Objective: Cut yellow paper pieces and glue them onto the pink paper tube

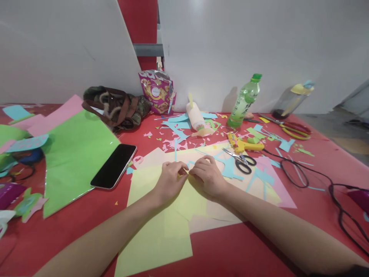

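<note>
My left hand [173,177] and my right hand [208,176] meet at the fingertips above a pale yellow sheet of paper [155,238]. Both are closed in a pinch. Whatever sits between the fingers is too small and hidden to name. Just behind my left hand a thin light-blue paper strip [175,149] lies pointing away from me. Black-handled scissors [240,159] rest to the right of my right hand, on layered paper. Beyond them lies a yellow glue gun [245,145] with a black cord.
A phone [113,166] overlaps a green sheet pack [77,154] at left. At the back stand a camouflage bag [121,107], a snack pouch [158,92], a white roll [195,115] and a green bottle [244,100]. Paper scraps, pliers [296,130] and a clear container [292,102] are at right.
</note>
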Tool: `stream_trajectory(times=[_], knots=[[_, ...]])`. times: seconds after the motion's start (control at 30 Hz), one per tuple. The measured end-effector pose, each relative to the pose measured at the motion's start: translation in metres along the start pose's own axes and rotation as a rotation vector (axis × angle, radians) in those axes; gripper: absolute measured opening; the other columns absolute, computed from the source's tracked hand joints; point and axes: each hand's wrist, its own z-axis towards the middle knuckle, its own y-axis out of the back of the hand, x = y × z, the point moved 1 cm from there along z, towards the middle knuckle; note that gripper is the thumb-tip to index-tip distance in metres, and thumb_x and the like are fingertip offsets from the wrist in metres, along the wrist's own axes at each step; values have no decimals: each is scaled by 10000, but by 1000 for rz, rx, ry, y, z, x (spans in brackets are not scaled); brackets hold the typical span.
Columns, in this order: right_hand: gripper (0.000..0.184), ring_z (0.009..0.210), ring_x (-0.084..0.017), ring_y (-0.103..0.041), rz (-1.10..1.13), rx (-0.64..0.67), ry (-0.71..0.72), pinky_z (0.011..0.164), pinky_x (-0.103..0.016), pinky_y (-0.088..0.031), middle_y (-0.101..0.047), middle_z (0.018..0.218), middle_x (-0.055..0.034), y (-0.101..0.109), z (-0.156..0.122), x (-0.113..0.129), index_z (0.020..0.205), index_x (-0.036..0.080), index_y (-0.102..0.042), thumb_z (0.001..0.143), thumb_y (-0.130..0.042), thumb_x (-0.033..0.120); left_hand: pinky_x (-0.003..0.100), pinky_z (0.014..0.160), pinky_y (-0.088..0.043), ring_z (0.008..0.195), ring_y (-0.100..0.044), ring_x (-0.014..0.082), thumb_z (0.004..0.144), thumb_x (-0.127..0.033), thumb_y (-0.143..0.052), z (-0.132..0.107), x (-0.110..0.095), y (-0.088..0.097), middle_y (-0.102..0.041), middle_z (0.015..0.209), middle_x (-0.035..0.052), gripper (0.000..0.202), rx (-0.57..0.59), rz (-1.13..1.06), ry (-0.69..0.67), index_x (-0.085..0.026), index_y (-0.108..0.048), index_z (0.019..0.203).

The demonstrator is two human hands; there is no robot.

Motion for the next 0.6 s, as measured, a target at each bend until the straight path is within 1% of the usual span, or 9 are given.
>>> stream_trajectory(times=[0.1,0.27,0.33,0.43,0.6], knots=[[225,676,-135,-494,-3,-16,6,758,-331,-293,-583,594,-4,-1,-1,-1,670,171,-551,789,-390,69,327,726,-421,638,-591,140,719,-149,-523,0,0,0,-633,708,-13,71,-16,-20,-13,-189,-540,775],[215,667,-134,-489,1,-43,10,752,-332,-299,-581,583,-2,-2,-2,-3,678,164,-561,756,-408,34,255,611,-440,636,-564,128,729,-149,-538,0,-1,2,-618,710,-4,39,-22,-59,-23,-180,-532,751],[210,660,-133,-482,1,-49,3,750,-328,-302,-578,582,-2,-2,-2,-3,676,164,-563,755,-415,38,255,609,-435,638,-550,131,738,-141,-537,0,0,1,-605,684,-4,43,-28,-25,-60,-178,-530,716],[202,652,-131,-476,1,-65,-3,743,-319,-304,-574,579,-2,-2,-2,-4,664,163,-559,758,-424,47,284,647,-423,665,-541,147,772,-154,-515,0,2,0,-604,661,3,94,-27,70,-143,-179,-538,684],[191,651,-131,-470,5,-70,-11,736,-311,-301,-572,583,-3,-1,-2,-4,665,162,-557,759,-426,59,313,684,-397,685,-542,158,826,-198,-470,-2,5,-2,-640,696,26,159,-38,213,-266,-170,-582,716]])
